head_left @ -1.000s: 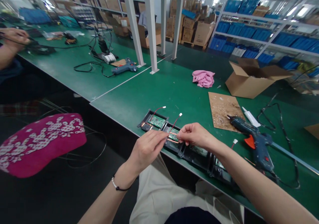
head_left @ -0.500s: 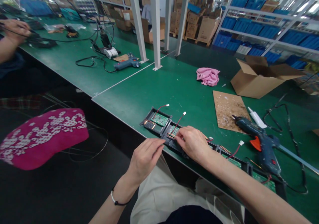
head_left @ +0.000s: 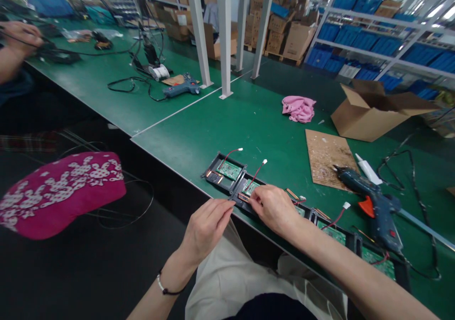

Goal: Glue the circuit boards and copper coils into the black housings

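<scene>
A thin, shiny, orange-brown strip (head_left: 243,197) lies in a black case (head_left: 244,205), touching the right hand (head_left: 272,208); I can't tell if it's gripped. The left hand's (head_left: 209,226) fingertips meet nearby. Five green boards (head_left: 229,169) and four white plugs (head_left: 265,161) sit around the hands.

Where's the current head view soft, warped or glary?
Head view: left hand and right hand fairly clear, far shelves soft, glare top right; also in head view, co-worker's hand blurred, white posts lean, suggesting wide-angle distortion.
</scene>
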The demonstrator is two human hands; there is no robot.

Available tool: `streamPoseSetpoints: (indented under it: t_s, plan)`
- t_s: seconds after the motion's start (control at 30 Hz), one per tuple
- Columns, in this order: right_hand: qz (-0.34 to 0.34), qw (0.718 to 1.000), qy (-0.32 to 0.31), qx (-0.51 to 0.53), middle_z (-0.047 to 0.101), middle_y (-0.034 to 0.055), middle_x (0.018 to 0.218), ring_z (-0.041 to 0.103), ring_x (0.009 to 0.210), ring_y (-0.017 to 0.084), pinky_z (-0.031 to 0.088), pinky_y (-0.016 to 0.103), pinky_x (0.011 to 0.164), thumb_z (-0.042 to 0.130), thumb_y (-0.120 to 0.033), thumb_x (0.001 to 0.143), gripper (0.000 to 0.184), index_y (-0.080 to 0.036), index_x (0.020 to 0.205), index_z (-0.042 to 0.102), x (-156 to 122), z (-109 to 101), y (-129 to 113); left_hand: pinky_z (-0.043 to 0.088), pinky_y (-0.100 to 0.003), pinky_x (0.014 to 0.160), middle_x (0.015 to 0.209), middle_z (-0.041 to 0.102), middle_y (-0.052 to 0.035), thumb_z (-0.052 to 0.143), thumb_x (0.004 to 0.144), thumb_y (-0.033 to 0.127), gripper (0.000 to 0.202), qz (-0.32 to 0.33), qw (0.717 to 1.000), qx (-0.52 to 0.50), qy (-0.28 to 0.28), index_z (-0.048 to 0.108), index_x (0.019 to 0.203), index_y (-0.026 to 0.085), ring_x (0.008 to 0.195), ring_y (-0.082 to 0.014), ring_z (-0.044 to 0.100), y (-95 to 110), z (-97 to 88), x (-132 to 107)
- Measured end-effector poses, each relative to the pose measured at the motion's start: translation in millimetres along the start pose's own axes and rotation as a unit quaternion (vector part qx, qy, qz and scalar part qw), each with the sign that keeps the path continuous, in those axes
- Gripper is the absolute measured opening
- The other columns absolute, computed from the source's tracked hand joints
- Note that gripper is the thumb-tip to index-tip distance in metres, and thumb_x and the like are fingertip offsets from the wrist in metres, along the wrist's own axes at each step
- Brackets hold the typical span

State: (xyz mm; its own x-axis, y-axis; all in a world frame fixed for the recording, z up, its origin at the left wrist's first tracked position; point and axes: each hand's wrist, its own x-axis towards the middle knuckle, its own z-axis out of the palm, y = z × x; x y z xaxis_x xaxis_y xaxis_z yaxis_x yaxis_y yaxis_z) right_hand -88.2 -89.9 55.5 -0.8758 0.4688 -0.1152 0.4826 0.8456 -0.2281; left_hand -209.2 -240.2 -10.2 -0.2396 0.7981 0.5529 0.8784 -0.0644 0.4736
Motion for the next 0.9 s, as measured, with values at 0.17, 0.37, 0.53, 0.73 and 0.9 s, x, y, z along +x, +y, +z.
streamPoseSetpoints:
  t_s: [0.17,0.37,0.53,0.73,0.9]
  plan:
    - [0.003,1.000,0.003,0.010,0.070,0.0070,0.082,0.064,0.079,0.021,0.040,0.028,0.066,0.051,-0.023,0.089,0.019,-0.017,0.076,0.064,0,3,-1,0.051,-0.030,0.082,0.095,0.064,-0.0049,0.056,0.082,0.006,0.028,0.001,1.000,-0.003,-0.002,0.057,0.108,0.015,0.090,-0.0141,0.059,0,-0.3,-2]
    - [0.006,1.000,-0.004,0.025,0.070,0.0047,0.079,0.065,0.076,0.020,0.038,0.026,0.063,0.052,-0.021,0.087,0.018,-0.018,0.074,0.064,-2,2,-2,0.051,-0.030,0.082,0.096,0.064,-0.0052,0.056,0.083,0.006,0.027,-0.005,1.000,-0.002,-0.002,0.057,0.108,0.015,0.090,-0.0142,0.059,1,-1.5,-3]
    - [0.018,0.999,-0.026,0.033,0.071,0.0033,0.075,0.066,0.071,0.018,0.038,0.025,0.060,0.050,-0.022,0.088,0.020,-0.020,0.076,0.066,1,3,-5,0.051,-0.029,0.084,0.097,0.064,-0.0047,0.056,0.083,0.007,0.027,-0.011,1.000,-0.006,-0.003,0.057,0.108,0.015,0.092,-0.0136,0.059,-1,0.9,-4]
    - [0.036,0.998,-0.042,0.005,0.071,0.0109,0.084,0.067,0.078,0.023,0.042,0.028,0.063,0.045,-0.025,0.092,0.027,-0.017,0.081,0.068,5,5,-11,0.052,-0.029,0.082,0.094,0.063,-0.0048,0.055,0.084,0.008,0.023,-0.016,1.000,-0.004,-0.004,0.057,0.105,0.015,0.090,-0.0138,0.060,-3,3.3,-3]
    - [0.059,0.997,-0.035,-0.019,0.071,0.0097,0.084,0.067,0.077,0.024,0.045,0.028,0.061,0.048,-0.026,0.093,0.022,-0.016,0.087,0.066,5,4,-16,0.053,-0.029,0.084,0.099,0.063,-0.0073,0.055,0.083,0.009,0.023,0.005,0.998,0.058,0.003,0.059,0.106,0.014,0.094,-0.0155,0.060,1,1.9,0]
